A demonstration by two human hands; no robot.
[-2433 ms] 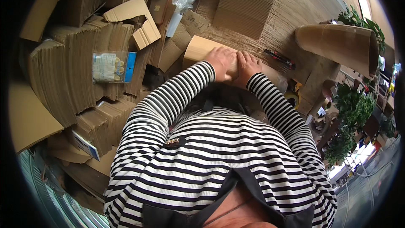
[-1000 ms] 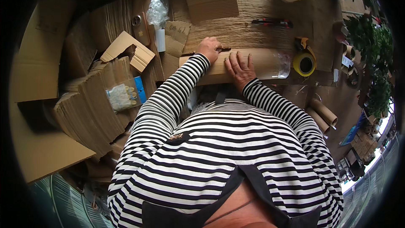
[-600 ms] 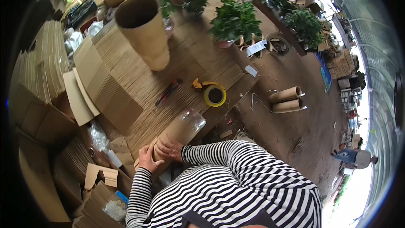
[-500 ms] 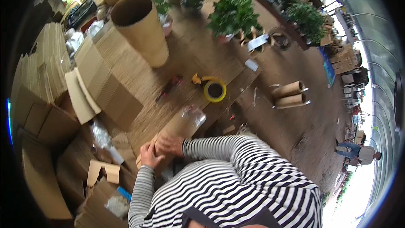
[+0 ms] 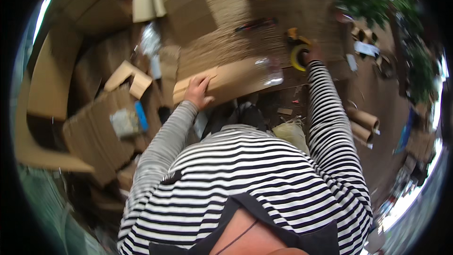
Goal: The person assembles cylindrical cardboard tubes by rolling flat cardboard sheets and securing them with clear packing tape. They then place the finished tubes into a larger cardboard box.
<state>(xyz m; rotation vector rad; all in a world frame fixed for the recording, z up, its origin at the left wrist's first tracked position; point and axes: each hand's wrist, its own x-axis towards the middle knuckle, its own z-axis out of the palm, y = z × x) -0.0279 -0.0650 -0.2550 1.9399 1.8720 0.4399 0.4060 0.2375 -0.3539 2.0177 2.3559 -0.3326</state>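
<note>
A long brown cardboard wrap lies across the near part of the worktable, with clear plastic sticking out at its right end. My left hand presses on the left part of the wrap, fingers spread and thumb apart. Farther right, my right arm reaches out to a yellow tape dispenser with a roll of tape in it. My right hand is closed at the roll's right side, slightly blurred. A red-and-black tool lies beyond the wrap.
Large open cardboard boxes and cut pieces crowd the left. Two cardboard tubes lie on the floor at right. Leafy potted plants stand at the far right. A flat cardboard sheet lies at the back.
My right hand has left the cardboard wrap and moved right to the tape dispenser. My left hand stays on the wrap. The view has turned, and the wrap lies more sideways.
</note>
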